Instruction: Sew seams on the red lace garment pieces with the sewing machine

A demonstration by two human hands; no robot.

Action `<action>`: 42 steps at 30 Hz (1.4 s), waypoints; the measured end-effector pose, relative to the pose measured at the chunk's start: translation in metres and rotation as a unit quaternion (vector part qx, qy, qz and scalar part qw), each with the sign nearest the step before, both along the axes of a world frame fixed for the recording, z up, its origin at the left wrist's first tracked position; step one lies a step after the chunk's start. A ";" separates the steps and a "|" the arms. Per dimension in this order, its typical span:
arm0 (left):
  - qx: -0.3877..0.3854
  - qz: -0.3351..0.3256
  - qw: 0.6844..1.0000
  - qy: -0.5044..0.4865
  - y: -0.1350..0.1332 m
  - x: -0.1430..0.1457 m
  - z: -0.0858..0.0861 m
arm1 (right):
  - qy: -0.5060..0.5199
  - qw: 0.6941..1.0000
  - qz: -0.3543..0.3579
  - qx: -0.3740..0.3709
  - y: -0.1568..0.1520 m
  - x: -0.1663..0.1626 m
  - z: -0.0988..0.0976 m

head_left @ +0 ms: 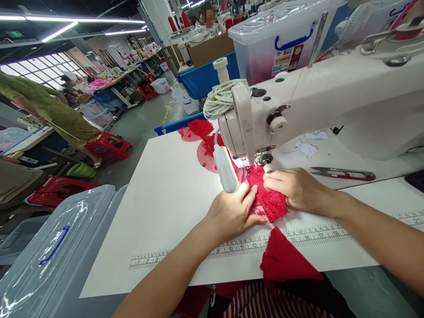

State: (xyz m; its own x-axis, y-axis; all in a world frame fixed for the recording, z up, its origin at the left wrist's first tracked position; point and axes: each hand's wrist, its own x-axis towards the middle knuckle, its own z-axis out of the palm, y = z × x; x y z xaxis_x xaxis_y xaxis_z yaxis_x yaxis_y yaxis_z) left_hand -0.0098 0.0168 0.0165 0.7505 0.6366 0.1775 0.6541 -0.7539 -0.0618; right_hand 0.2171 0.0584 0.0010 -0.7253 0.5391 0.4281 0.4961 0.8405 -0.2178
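A piece of red lace fabric (270,198) lies under the needle area of a white sewing machine (318,97) on a white table (165,198). My left hand (233,212) presses on the lace's left side with its fingers together, just below the machine's small lamp (225,170). My right hand (294,187) rests on the lace's right side, fingers curled down onto it near the presser foot. More red fabric (283,260) hangs over the table's front edge toward my lap. Sheer red fabric (202,137) trails out behind the machine.
Red-handled thread snips (344,174) lie on the machine bed at right. A printed ruler (311,236) runs along the table front. Clear lidded bins stand at the lower left (49,251) and behind the machine (278,39). A person in green (53,108) bends over at left.
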 end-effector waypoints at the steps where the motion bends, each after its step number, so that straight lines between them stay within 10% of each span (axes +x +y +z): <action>1: -0.001 0.000 1.000 0.000 -0.001 0.000 0.000 | -0.002 1.000 -0.001 0.003 0.000 0.000 0.000; 42: 0.104 0.061 0.992 0.027 -0.005 0.001 -0.009 | 0.065 0.997 -0.023 -0.021 0.008 -0.005 -0.003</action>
State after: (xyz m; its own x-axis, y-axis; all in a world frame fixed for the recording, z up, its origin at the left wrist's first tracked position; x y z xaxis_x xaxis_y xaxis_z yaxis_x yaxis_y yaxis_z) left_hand -0.0087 0.0119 0.0073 0.6822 0.6768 0.2767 0.7311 -0.6367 -0.2452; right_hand 0.2123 0.0661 -0.0021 -0.6394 0.5895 0.4936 0.4989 0.8066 -0.3171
